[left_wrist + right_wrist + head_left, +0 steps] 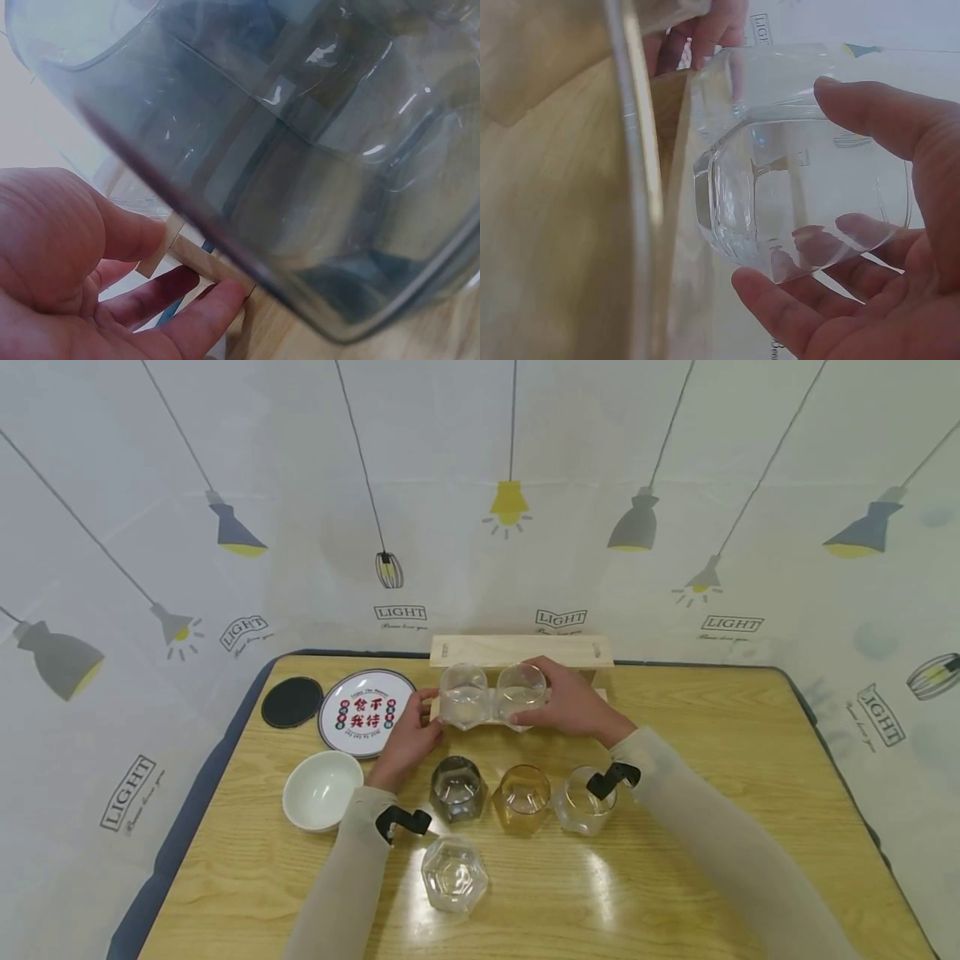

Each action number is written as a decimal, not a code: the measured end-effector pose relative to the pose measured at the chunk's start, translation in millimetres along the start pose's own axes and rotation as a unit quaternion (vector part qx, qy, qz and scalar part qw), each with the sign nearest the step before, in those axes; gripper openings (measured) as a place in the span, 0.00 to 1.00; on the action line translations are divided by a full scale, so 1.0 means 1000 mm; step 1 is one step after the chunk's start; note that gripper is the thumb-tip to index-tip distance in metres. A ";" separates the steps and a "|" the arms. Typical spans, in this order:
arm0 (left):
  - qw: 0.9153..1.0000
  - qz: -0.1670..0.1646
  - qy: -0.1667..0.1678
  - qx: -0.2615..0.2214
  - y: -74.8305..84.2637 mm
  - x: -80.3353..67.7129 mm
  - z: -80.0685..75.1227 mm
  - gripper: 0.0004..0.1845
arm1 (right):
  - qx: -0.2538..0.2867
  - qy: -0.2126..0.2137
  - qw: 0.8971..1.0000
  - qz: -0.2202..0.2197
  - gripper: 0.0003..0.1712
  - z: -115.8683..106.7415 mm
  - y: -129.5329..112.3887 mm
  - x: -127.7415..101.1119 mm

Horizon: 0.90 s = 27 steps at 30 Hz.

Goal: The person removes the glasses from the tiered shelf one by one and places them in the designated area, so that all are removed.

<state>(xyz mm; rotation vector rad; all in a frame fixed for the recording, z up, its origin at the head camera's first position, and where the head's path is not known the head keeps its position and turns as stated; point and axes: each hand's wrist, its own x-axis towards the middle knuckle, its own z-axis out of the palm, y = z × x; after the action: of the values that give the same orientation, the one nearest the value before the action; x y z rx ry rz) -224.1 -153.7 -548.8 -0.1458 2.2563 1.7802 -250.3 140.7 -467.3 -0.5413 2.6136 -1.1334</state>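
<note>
Two clear hexagonal glasses stand side by side on a pale wooden stand (202, 262) near the table's far side. My right hand (573, 702) grips the right-hand clear glass (802, 195), thumb on one side and fingers round the other. The left-hand clear glass (462, 689) sits right beside it. With thumb and fingers my left hand (411, 739) pinches the left end of the wooden stand. A smoky grey glass (457, 792) is close below the left wrist and fills much of the left wrist view.
An amber glass (522, 802) and a clear glass (583, 814) line up right of the grey one. Another clear glass (453, 877) stands nearer me. Leftward are a white bowl (321, 789), a printed plate (348, 681) and a black coaster (292, 702). Behind the stand lies a wooden board (521, 650).
</note>
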 end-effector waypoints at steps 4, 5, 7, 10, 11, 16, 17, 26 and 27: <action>1.000 -0.006 -0.002 -0.005 0.001 -0.001 0.000 0.30 | 0.022 0.023 0.999 -0.005 0.51 -0.005 -0.006 -0.008; 1.000 -0.006 -0.003 -0.005 0.001 -0.001 0.000 0.30 | 0.029 0.028 0.999 -0.007 0.51 -0.007 -0.009 -0.010; 1.000 -0.005 -0.005 -0.007 0.001 -0.001 0.001 0.30 | 0.036 0.040 0.998 -0.012 0.50 -0.011 -0.015 -0.017; 1.000 -0.002 -0.004 -0.007 0.001 -0.001 0.001 0.30 | 0.049 0.055 0.997 -0.024 0.49 -0.018 -0.023 -0.029; 1.000 -0.001 -0.004 -0.006 0.001 -0.001 0.001 0.29 | 0.055 0.061 0.996 -0.030 0.48 -0.020 -0.026 -0.034; 1.000 0.001 -0.005 -0.004 0.001 -0.001 0.000 0.29 | 0.106 0.077 0.989 -0.068 0.44 -0.026 -0.040 -0.054; 1.000 0.002 -0.005 -0.004 0.000 0.000 0.000 0.29 | 0.115 0.079 0.987 -0.075 0.44 -0.026 -0.042 -0.057; 1.000 -0.004 -0.008 0.004 -0.002 0.003 -0.002 0.29 | 0.138 0.088 0.978 -0.127 0.44 -0.007 -0.054 -0.090; 1.000 -0.005 -0.007 0.004 -0.003 0.003 -0.002 0.29 | 0.135 0.091 0.978 -0.133 0.44 -0.004 -0.054 -0.093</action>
<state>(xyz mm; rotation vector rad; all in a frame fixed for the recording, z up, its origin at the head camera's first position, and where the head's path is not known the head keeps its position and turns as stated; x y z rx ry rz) -226.5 -155.9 -551.6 -0.1411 2.2480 1.7625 -154.6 148.6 -418.0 -0.7749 2.5251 -1.6631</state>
